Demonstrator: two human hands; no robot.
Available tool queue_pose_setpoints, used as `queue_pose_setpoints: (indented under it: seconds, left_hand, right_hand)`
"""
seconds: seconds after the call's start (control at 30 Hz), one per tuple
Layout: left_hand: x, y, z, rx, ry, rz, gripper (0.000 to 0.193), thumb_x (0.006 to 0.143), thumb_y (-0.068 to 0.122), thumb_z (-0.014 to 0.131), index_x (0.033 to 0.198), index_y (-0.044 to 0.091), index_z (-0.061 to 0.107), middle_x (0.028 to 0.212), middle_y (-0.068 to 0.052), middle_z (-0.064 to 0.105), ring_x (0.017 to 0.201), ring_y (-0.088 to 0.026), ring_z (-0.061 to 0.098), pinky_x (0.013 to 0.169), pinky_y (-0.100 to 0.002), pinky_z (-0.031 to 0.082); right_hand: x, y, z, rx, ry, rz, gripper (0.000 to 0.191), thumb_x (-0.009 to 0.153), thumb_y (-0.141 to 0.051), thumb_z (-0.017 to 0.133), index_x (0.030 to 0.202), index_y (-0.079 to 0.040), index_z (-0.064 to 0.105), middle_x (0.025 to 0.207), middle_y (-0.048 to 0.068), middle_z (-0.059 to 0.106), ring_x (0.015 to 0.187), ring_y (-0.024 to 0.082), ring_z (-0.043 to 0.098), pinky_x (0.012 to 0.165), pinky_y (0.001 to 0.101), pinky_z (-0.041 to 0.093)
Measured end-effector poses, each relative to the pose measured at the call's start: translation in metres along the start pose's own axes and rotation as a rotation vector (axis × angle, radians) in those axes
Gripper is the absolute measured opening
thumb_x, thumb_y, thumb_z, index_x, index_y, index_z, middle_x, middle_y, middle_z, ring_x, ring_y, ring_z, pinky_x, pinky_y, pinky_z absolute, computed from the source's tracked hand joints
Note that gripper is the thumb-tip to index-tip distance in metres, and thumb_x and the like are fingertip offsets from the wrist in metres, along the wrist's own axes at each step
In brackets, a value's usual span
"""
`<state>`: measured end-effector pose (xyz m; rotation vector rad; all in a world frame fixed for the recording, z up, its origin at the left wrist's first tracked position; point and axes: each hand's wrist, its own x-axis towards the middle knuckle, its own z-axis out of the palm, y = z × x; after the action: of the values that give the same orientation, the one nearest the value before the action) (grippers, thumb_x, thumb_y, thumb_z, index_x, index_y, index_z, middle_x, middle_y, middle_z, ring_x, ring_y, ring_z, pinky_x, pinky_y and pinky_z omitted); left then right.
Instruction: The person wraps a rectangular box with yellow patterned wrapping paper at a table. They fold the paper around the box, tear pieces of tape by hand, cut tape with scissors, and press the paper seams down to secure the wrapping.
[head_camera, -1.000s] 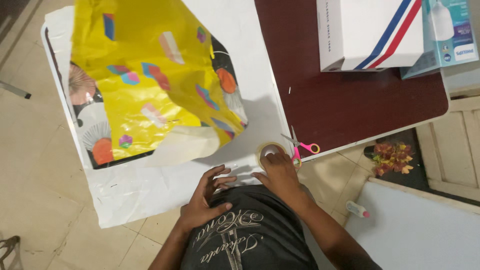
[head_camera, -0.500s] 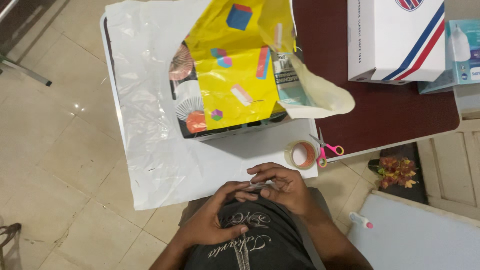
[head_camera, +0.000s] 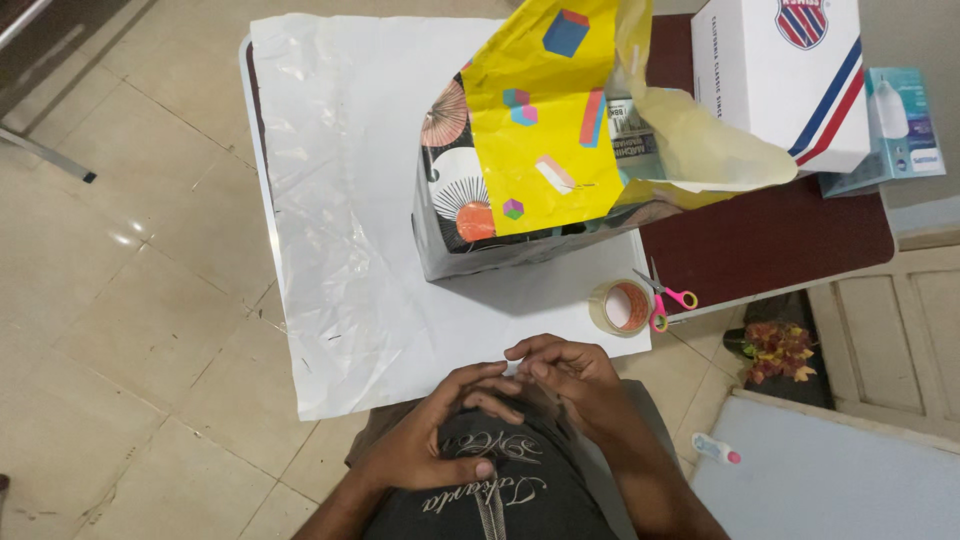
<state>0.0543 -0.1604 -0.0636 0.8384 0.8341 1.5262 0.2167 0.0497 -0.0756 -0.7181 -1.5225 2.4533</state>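
White wrapping paper sheet (head_camera: 350, 210) covered the table; half-wrapped patterned box (head_camera: 520, 200) stood untaped, left hand (head_camera: 430, 440) and right hand (head_camera: 570, 380) fingertips together, grip contents unclear.

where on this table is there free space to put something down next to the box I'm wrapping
The widest free patch is the white paper left of the half-wrapped box, out to the table's left edge. A narrower strip lies between the box and your hands, left hand and right hand. The right is crowded: tape roll, scissors and a white shoebox.
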Motion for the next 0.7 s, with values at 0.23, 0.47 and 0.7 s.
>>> queue_pose_setpoints:
  seconds: [0.23, 0.47, 0.7]
  left_hand:
    - [-0.007, 0.002, -0.007, -0.119, -0.061, 0.012, 0.092, 0.087, 0.016, 0.079, 0.161, -0.001, 0.026, 0.143, -0.02, 0.052, 0.122, -0.027, 0.066, 0.113, -0.043, 0.047]
    - [-0.008, 0.011, -0.014, -0.142, -0.049, 0.101, 0.082, 0.09, 0.011, 0.077, 0.157, 0.0, 0.032, 0.138, -0.019, 0.056, 0.119, -0.027, 0.067, 0.113, -0.043, 0.048]
    - [0.025, 0.046, -0.026, 0.941, 0.601, 0.495, 0.035, 0.091, 0.012, 0.082, 0.122, 0.011, 0.066, 0.112, -0.005, 0.073, 0.105, -0.02, 0.071, 0.095, -0.031, 0.054]
  right_hand:
    - [-0.001, -0.005, 0.005, -0.125, 0.017, -0.019, 0.015, 0.094, -0.007, 0.069, 0.095, 0.007, 0.074, 0.117, 0.019, 0.07, 0.1, 0.021, 0.068, 0.093, 0.0363, 0.056]
    - [-0.006, -0.004, -0.002, -0.172, 0.061, -0.202, 0.012, 0.096, -0.002, 0.067, 0.097, 0.009, 0.073, 0.114, 0.021, 0.07, 0.104, 0.024, 0.069, 0.091, 0.0385, 0.058]
    - [-0.007, -0.01, -0.003, -0.282, 0.322, -0.395, 0.011, 0.097, 0.004, 0.063, 0.103, 0.008, 0.071, 0.112, 0.021, 0.071, 0.097, 0.025, 0.07, 0.089, 0.0384, 0.058]
